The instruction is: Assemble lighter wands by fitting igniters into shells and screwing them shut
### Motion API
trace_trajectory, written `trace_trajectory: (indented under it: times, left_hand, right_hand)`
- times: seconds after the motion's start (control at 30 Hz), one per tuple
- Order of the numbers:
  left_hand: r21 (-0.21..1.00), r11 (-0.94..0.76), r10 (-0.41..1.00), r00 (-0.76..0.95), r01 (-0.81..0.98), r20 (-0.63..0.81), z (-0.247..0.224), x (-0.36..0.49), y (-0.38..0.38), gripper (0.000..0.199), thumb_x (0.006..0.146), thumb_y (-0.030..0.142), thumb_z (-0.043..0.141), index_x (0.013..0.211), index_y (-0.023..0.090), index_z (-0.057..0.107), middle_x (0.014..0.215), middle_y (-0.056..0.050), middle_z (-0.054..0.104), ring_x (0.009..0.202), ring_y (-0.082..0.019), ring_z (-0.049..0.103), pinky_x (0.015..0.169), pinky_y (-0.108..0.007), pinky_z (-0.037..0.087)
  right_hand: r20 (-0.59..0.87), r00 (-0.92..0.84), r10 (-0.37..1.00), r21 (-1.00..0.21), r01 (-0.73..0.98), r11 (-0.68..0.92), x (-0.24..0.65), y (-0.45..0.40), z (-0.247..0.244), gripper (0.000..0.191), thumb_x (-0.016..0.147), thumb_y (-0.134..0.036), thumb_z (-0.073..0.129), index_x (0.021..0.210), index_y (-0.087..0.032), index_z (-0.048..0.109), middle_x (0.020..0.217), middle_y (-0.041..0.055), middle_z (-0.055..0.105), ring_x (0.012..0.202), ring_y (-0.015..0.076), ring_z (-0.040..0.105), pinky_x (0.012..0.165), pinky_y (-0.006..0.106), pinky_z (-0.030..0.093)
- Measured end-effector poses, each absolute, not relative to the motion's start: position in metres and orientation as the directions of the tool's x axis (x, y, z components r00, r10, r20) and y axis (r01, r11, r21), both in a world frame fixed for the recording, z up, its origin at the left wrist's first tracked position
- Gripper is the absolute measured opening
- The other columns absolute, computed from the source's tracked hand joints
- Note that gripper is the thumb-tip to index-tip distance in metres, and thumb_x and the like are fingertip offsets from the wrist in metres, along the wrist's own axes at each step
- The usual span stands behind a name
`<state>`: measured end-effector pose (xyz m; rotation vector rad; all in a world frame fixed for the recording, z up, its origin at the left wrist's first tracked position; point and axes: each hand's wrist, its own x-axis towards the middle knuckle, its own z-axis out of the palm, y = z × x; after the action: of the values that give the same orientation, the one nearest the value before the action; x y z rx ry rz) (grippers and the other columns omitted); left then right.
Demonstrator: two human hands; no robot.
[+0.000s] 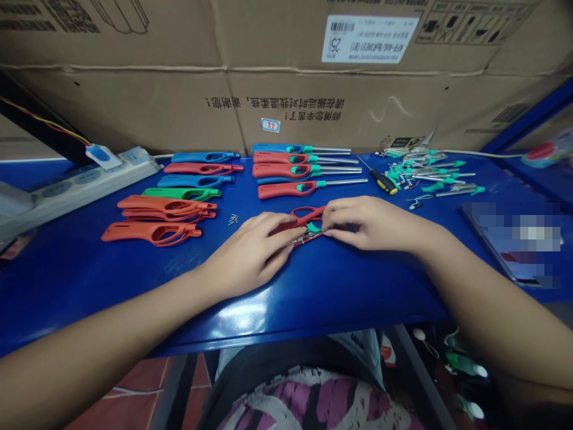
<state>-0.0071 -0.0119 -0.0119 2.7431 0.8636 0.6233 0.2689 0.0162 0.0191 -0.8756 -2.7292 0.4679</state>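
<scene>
In the middle of the blue table, a red lighter casing (308, 213) lies opened between my hands. My left hand (257, 248) is closed over its handle end, thumb and fingertips at the small metal parts. A teal trigger (313, 227) with metal parts sits by the casing. My right hand (362, 224) pinches at the trigger's right side, apparently on the inner assembly; its fingers hide part of it. Several small screws (233, 219) lie left of my left hand. Just behind my hands rests a red lighter (286, 190) with a teal trigger and metal tube.
Empty orange, green, red and blue casings (152, 232) lie at left. More lighters with tubes (277, 149) line the back. A screwdriver (382, 181) and a pile of inner assemblies (430, 170) are back right. A power strip (89, 179), phone (510, 245) and cardboard box (179, 113) border the space.
</scene>
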Motion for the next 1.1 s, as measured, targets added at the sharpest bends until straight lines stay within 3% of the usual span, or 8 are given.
trace_trajectory:
  times: [0.23, 0.7, 0.97, 1.1]
  left_hand:
    - [0.305, -0.813, 0.577, 0.756, 0.496, 0.308, -0.0173, -0.0038, -0.0157, 0.042, 0.102, 0.017, 0.047, 0.141, 0.024, 0.058, 0.147, -0.015, 0.054, 0.136, -0.031, 0.050, 0.112, -0.054, 0.044]
    - [0.266, -0.815, 0.577, 0.762, 0.515, 0.293, -0.0211, -0.0001, -0.0149, 0.044, 0.100, 0.015, 0.044, 0.142, 0.021, 0.058, 0.148, -0.016, 0.051, 0.139, -0.032, 0.045, 0.114, -0.055, 0.042]
    - [0.299, -0.804, 0.591, 0.745, 0.514, 0.310, -0.0208, 0.0005, -0.0159, 0.044, 0.101, 0.015, 0.045, 0.141, 0.025, 0.059, 0.152, -0.014, 0.047, 0.141, -0.031, 0.043, 0.114, -0.055, 0.042]
    - [0.299, -0.800, 0.596, 0.746, 0.520, 0.297, -0.0223, 0.0006, -0.0166, 0.044, 0.101, 0.014, 0.045, 0.142, 0.022, 0.059, 0.153, -0.017, 0.045, 0.141, -0.032, 0.042, 0.115, -0.056, 0.041]
  right_hand:
    - [0.110, -0.799, 0.591, -0.341, 0.528, 0.778, 0.2686, 0.0119, 0.0238, 0.021, 0.095, -0.021, 0.060, 0.107, -0.023, 0.078, 0.111, 0.0055, 0.073, 0.098, 0.0204, 0.070, 0.087, 0.031, 0.052]
    - [0.094, -0.790, 0.606, -0.319, 0.553, 0.770, 0.2685, 0.0094, 0.0246, 0.021, 0.096, -0.025, 0.060, 0.108, -0.022, 0.077, 0.113, 0.0079, 0.071, 0.098, 0.0216, 0.069, 0.087, 0.033, 0.053]
    - [0.039, -0.723, 0.690, -0.527, 0.572, 0.629, 0.2663, 0.0127, 0.0256, 0.019, 0.093, -0.024, 0.061, 0.094, -0.019, 0.079, 0.094, 0.0068, 0.074, 0.081, 0.0176, 0.067, 0.075, 0.030, 0.052]
    - [0.009, -0.698, 0.716, -0.544, 0.597, 0.589, 0.2631, 0.0113, 0.0264, 0.019, 0.092, -0.023, 0.061, 0.088, -0.017, 0.078, 0.089, 0.0057, 0.075, 0.078, 0.0169, 0.067, 0.072, 0.029, 0.051]
